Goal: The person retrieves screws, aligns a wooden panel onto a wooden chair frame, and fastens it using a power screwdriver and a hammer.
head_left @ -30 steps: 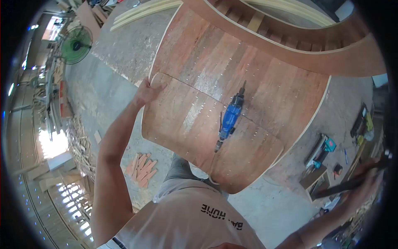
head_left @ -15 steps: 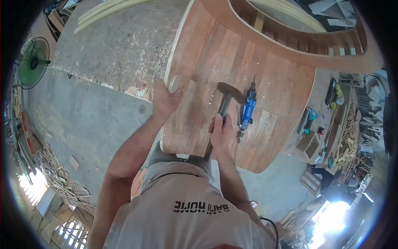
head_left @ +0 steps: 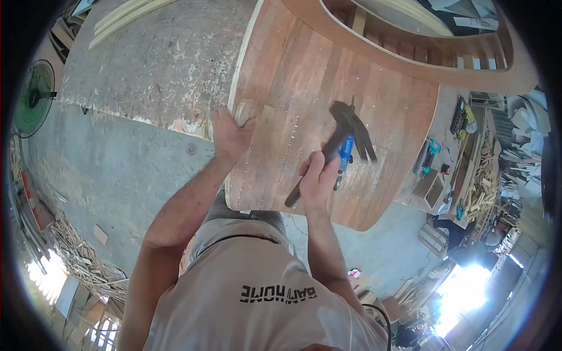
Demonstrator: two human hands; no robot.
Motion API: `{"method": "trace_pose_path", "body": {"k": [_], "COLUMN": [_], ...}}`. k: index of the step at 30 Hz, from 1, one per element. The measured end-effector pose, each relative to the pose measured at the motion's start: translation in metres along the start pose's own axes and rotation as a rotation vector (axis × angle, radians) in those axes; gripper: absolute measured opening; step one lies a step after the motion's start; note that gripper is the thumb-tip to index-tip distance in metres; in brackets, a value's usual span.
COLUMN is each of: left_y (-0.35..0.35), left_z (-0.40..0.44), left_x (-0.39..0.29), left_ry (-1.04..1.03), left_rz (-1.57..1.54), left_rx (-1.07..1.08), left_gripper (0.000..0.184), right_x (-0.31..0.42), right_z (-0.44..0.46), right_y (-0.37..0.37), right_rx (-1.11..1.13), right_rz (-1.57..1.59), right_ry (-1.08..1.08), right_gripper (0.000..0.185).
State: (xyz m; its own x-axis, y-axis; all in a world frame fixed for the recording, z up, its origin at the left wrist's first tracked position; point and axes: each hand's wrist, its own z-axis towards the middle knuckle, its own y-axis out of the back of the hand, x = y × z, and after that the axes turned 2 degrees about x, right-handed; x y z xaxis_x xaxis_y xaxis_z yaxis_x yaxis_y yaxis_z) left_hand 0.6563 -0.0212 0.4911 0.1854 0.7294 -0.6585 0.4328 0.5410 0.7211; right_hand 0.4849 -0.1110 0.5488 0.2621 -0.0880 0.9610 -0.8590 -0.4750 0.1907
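Observation:
My right hand [head_left: 319, 175] is closed around the handle of a claw hammer [head_left: 341, 130], its head raised over the panel and slightly blurred. Partly hidden behind the hammer, a blue power driver [head_left: 346, 146] with a thin bit lies on the curved wooden panel [head_left: 386, 117]. My left hand [head_left: 233, 136] grips a small wood block [head_left: 244, 111] at the panel's left edge, thumb on the near side and fingers on the far side. Rows of small shiny fasteners dot the panel's strips.
A worn grey tabletop [head_left: 146, 64] bears pale wood strips [head_left: 126, 23] at upper left. A curved wooden frame [head_left: 421, 64] rises at the panel's far side. A green fan [head_left: 34, 98] stands left. Tools, including a teal nailer [head_left: 432, 149], and scrap wood [head_left: 486, 187] lie right.
My right hand has turned the hammer, its head swinging rightward over the blue driver with the claw toward me. A small wood block now shows in my left hand. The camera view has shifted slightly.

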Motion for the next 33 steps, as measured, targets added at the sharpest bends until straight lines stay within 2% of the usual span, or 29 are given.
{"method": "trace_pose_path", "body": {"k": [1, 4, 6, 8, 9, 13, 15, 17, 18, 20, 23, 26, 29, 32, 33], "left_y": [0.001, 0.0, -0.006, -0.006, -0.01, -0.008, -0.009, -0.01, -0.011, -0.015, -0.013, -0.011, -0.006, -0.016, -0.019], "left_z": [0.0, -0.008, 0.004, -0.005, 0.003, -0.001, 0.002, 0.003, -0.002, 0.002, -0.002, 0.005, 0.0, -0.005, 0.001], "left_x": [-0.003, -0.004, 0.007, 0.015, 0.011, 0.008, 0.007, 0.007, 0.006, 0.011, 0.018, 0.011, 0.003, 0.016, 0.019], "left_ry": [0.004, -0.008, -0.059, 0.004, 0.02, -0.039, -0.045, -0.086, -0.11, -0.133, -0.15, -0.101, -0.092, -0.113, -0.126], "left_rz": [-0.007, -0.027, -0.046, -0.044, -0.058, -0.007, 0.013, 0.002, -0.006, 0.015, -0.028, -0.019, -0.046, -0.145, -0.183], "left_rx": [-0.012, -0.01, -0.019, 0.042, 0.046, -0.034, -0.054, -0.09, -0.099, -0.131, -0.088, -0.093, -0.094, -0.087, -0.095], "left_gripper": [0.053, 0.052, 0.051, 0.052, 0.053, 0.052, 0.05, 0.049, 0.048, 0.047, 0.047, 0.048, 0.047, 0.046, 0.045], "right_x": [-0.002, -0.122, -0.088, -0.064, -0.026, -0.007, -0.024, -0.064, -0.085, -0.094, -0.019, -0.003, -0.013, -0.107, -0.103], "right_z": [-0.003, 0.012, 0.036, 0.028, 0.023, 0.007, -0.002, 0.003, 0.006, 0.021, 0.021, 0.007, -0.002, 0.016, 0.018], "right_y": [-0.008, -0.009, -0.008, 0.008, 0.008, 0.011, 0.003, 0.004, 0.004, -0.005, 0.01, 0.019, 0.016, -0.014, -0.014], "right_rx": [-0.124, 0.15, 0.217, 0.304, 0.286, 0.044, -0.129, -0.02, -0.051, 0.221, 0.276, 0.063, -0.053, 0.152, 0.154], "right_rz": [-0.044, -0.818, -0.58, -0.399, -0.401, 0.011, 0.169, -0.582, -0.919, -0.669, -0.375, -0.178, 0.109, -0.736, -0.715], "right_ry": [-0.018, 0.053, -0.062, -0.293, -0.31, -0.114, -0.156, 0.117, 0.274, -0.07, -0.382, -0.172, -0.128, 0.055, 0.033], "right_gripper": [0.022, 0.029, 0.034, 0.035, 0.027, 0.015, 0.018, 0.023, 0.025, 0.027, 0.026, 0.027, 0.028, 0.027, 0.027]}}
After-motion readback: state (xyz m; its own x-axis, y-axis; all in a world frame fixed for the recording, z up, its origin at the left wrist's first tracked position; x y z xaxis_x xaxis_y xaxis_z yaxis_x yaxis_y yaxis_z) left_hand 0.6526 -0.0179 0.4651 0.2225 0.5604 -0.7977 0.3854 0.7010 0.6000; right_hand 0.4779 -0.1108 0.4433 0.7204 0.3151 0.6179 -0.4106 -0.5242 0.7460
